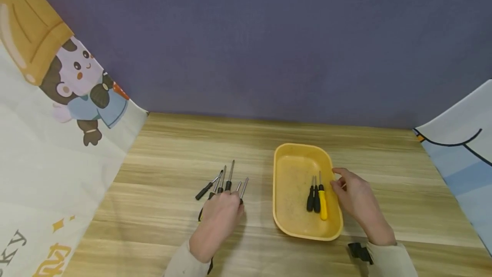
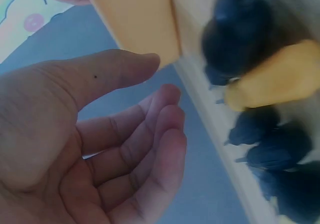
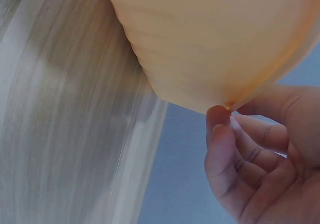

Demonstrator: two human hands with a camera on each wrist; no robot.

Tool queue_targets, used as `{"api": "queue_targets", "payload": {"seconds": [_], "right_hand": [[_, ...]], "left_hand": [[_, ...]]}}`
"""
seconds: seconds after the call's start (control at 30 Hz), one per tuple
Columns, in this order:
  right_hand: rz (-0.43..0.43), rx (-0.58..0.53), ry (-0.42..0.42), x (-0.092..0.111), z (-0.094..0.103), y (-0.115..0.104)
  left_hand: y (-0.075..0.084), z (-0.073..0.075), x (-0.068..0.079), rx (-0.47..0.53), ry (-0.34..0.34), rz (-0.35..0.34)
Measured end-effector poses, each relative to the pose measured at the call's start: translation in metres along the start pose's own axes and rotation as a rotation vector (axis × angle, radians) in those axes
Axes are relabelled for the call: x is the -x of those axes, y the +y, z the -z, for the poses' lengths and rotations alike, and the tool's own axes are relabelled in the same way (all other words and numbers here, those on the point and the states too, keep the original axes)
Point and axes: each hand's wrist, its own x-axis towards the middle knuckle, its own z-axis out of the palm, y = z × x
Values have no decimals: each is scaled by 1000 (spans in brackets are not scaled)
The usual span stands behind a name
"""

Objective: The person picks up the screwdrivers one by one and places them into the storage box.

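Note:
My left hand (image 1: 221, 213) hovers over a loose group of screwdrivers on the table. In the left wrist view its fingers are loosely bent, the thumb stands apart from them, and nothing is held. Beside it there lie a yellow screwdriver handle (image 2: 280, 76) and several black handles (image 2: 282, 144). Shafts such as this screwdriver (image 1: 230, 176) point away from me; some handles are hidden beneath the hand. With thumb and fingertips, my right hand (image 3: 265, 169) pinches the rim of a yellow plastic tray (image 3: 200, 43). Two black screwdrivers (image 1: 316, 200) and a yellow-handled screwdriver (image 1: 323, 206) lie inside the tray.
A small black screwdriver (image 1: 203, 191) lies at the group's left edge. The wood-grain table (image 1: 173, 140) ends at a dark blue-grey backdrop (image 1: 246, 46). A printed cartoon sheet (image 1: 57, 148) stands at left, another printed sheet (image 1: 461, 161) at right.

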Motion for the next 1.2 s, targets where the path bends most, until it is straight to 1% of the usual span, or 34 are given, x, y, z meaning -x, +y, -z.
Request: {"api": "queue_targets", "payload": {"seconds": [0.13, 0.23, 0.47, 0.67, 0.87, 0.97, 1.2], "right_hand": [[3, -1, 2, 0, 0, 1], [2, 0, 7, 1, 0, 1], [13, 11, 14, 2, -1, 2], [19, 10, 19, 2, -2, 2], [20, 11, 20, 2, -2, 2], [18, 10, 18, 2, -2, 2], [19, 4, 18, 2, -1, 1]], "left_hand": [[-4, -8, 4, -4, -57, 35], [-5, -13, 5, -6, -76, 48], [-5, -20, 2, -2, -81, 75], [-3, -23, -2, -29, -75, 48], [0, -25, -5, -54, -117, 75], [0, -25, -6, -64, -114, 78], [1, -23, -8, -43, -91, 44]]}}
